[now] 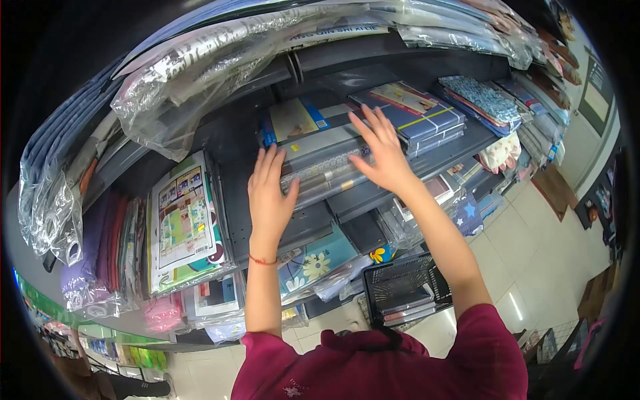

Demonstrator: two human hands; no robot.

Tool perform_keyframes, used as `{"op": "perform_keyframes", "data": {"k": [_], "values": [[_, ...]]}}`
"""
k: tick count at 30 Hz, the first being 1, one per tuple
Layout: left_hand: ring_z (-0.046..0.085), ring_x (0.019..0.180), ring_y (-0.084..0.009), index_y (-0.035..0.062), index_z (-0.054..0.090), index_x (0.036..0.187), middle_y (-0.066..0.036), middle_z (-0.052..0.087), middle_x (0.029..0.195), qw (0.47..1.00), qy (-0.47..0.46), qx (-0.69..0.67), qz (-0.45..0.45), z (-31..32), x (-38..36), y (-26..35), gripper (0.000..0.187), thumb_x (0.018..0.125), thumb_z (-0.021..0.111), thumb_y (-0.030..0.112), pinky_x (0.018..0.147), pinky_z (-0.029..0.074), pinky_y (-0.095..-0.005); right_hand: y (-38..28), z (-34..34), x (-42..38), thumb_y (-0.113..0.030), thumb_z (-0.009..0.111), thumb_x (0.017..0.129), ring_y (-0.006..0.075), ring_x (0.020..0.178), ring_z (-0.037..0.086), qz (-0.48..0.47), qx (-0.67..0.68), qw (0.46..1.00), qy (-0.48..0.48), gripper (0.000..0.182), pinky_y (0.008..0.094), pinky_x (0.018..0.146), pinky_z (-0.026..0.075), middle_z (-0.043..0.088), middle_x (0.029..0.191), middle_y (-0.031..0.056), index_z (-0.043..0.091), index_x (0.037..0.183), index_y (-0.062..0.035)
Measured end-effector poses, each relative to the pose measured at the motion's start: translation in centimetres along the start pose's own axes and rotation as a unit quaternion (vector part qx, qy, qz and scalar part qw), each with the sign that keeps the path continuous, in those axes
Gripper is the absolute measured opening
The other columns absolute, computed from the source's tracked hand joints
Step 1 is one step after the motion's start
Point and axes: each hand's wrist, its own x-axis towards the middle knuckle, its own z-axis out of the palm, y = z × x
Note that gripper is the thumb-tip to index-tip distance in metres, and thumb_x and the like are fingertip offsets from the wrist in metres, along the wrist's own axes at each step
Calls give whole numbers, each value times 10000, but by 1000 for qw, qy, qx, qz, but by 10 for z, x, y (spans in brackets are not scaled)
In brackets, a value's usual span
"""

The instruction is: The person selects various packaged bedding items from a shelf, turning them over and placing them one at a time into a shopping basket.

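Observation:
A stack of flat plastic-wrapped packages (323,167) lies on the dark shelf in front of me. At its left end is my left hand (270,190), fingers stretched out and thumb apart, with a red string bracelet at the wrist. My right hand (387,153) rests at the stack's right end, its fingers spread. Neither hand is wrapped round a package. Behind the stack, a package with a blue-edged picture label (295,120) lies flat. Strapped blue packages (427,120) sit just right of my right hand.
Bagged textiles (200,63) overhang from the upper shelf. Left stand packs with a patterned picture cover (183,220). Folded blue patterned cloth (477,97) lies at the right. Below, a black basket (383,275) holding several flat packages stands on the tiled floor (513,247).

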Motion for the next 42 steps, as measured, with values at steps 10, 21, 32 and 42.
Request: {"op": "perform_keyframes", "data": {"k": [10,21,32,42], "values": [[510,1128,-301,86,612,1101,-62,594,1164,999,-22,-45,18,-7,-12,0,443,675,688,-14,992,377,-414,10,5,-23,-100,688,705,253,1204,461,-9,-58,998,-27,504,447,1070,283,562,1239,32,594,1196,-156],[602,1058,-159,309,664,1070,45,627,1088,958,-101,-151,223,-67,-146,163,312,792,663,168,994,321,-392,-3,-168,-181,-117,620,744,297,1066,593,-95,-107,990,14,313,431,955,377,655,1151,80,657,1055,-122],[591,1098,-280,100,629,1123,-71,596,1168,870,-338,-359,-8,30,-265,237,438,695,624,7,907,464,-396,20,-242,-383,-59,675,649,281,1020,580,108,-107,965,-213,347,447,889,419,614,1062,77,610,987,-101],[528,1150,-344,87,498,1187,-122,542,1266,789,-485,-256,-278,232,-493,173,450,760,532,-53,941,453,-446,114,-76,-591,-91,679,738,311,1067,528,225,-39,879,-418,419,445,972,404,581,1119,92,612,1150,-124]]}}
